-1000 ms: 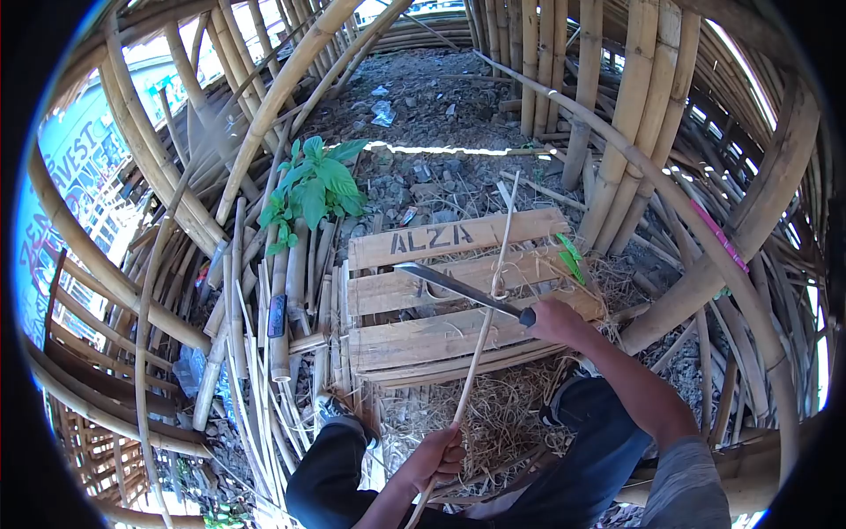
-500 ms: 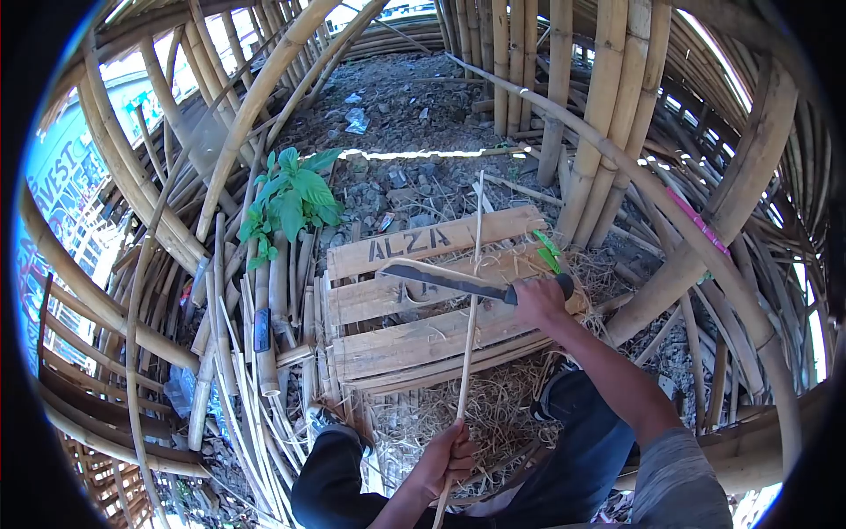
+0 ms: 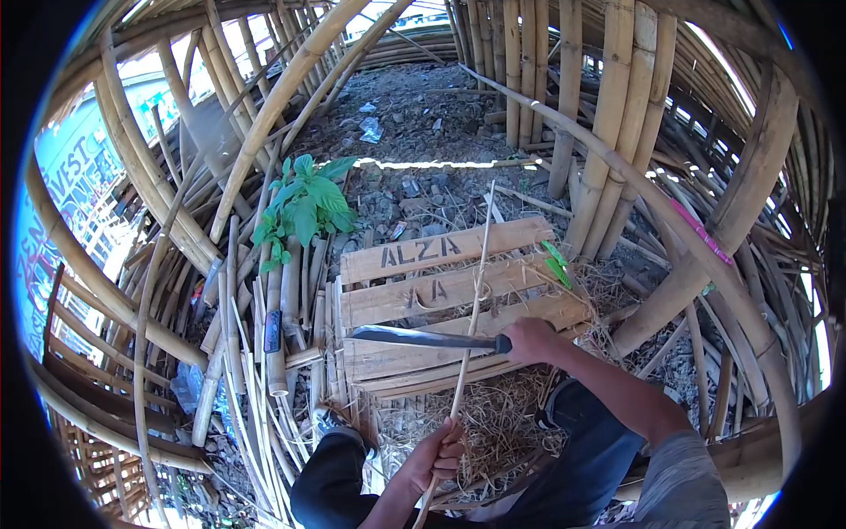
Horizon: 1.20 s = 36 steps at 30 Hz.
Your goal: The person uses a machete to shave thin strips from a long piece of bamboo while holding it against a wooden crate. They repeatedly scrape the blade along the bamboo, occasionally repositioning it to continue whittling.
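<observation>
the left hand is closed around the lower part of a thin stick, likely to steady it. the stick slants up over a wooden crate, which probably gives a low working surface between the knees. the right hand is wrapped around the handle of a long knife, its blade lying across the stick, perhaps for control along the edge; whether they touch, i cannot tell. curly shavings lie beside the crate, near the feet.
</observation>
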### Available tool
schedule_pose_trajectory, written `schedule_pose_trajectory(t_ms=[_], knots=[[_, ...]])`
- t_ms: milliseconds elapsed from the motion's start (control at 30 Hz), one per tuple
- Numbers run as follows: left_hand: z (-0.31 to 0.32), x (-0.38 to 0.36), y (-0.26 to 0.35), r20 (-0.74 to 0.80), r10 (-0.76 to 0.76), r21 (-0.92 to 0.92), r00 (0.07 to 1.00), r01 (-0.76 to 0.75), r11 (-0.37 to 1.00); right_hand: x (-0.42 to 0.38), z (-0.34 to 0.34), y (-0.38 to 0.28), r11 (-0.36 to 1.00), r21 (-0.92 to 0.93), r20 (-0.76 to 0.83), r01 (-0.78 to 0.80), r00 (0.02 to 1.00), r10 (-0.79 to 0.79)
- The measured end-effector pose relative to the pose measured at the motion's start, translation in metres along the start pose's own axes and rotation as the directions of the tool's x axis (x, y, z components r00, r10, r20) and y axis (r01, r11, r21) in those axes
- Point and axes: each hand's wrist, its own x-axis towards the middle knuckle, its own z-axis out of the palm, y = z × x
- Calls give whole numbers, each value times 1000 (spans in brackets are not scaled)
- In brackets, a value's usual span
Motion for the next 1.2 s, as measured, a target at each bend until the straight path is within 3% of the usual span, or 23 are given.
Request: schedule_pose_trajectory(t_ms=[33, 100, 167, 300, 400, 500, 533, 600, 700, 867, 933, 1033, 1100, 1200], knots=[[3, -1, -2, -10, -8, 4, 1000, 8, 1000, 6, -8, 10, 995, -18, 0, -94, 996, 94], [13, -5, -6, -220, 93, 129, 971, -65, 989, 11, -7, 36, 978, -18, -5, -208, 978, 208], [3, 1, 3, -186, 41, 151, 982, -12, 988, 17, 6, 66, 962, -73, -172, -265, 953, 249], [3, 5, 0, -94, 32, 41, 995, -28, 999, 16, 6, 57, 963, -106, -244, -246, 946, 215], [2, 1, 3, 41, -3, -89, 999, 7, 996, 10, 7, 40, 939, -140, -338, -315, 906, 254], [7, -2, 7, -83, 36, 82, 996, -30, 996, 7, 1, 33, 959, -57, -329, -279, 912, 246], [9, -2, 7, -75, 45, 82, 996, -39, 996, 5, 3, 31, 972, -30, -217, -234, 951, 222], [12, -4, 6, -294, 150, 349, 944, -40, 936, 2, -2, 19, 974, 88, -7, -210, 977, 211], [13, -9, 4, -319, 131, 363, 939, -6, 932, -5, 1, 5, 989, 111, 55, -98, 994, 93], [13, -21, -3, -259, 73, 199, 963, -21, 980, 5, -2, 14, 994, -32, 95, -105, 990, 107], [12, -9, 0, -259, 64, 207, 964, -9, 978, 15, -2, 44, 951, 31, -141, -309, 940, 310], [11, -2, -1, -201, 73, 151, 977, -43, 988, 17, -6, 48, 944, -44, -146, -326, 937, 317], [3, -6, 5, -25, 24, -35, 999, -25, 999, 24, 1, 46, 947, -82, -199, -310, 936, 289], [6, -9, 4, -48, 41, -38, 998, -42, 998, 26, 8, 43, 953, -76, -280, -292, 924, 261]])
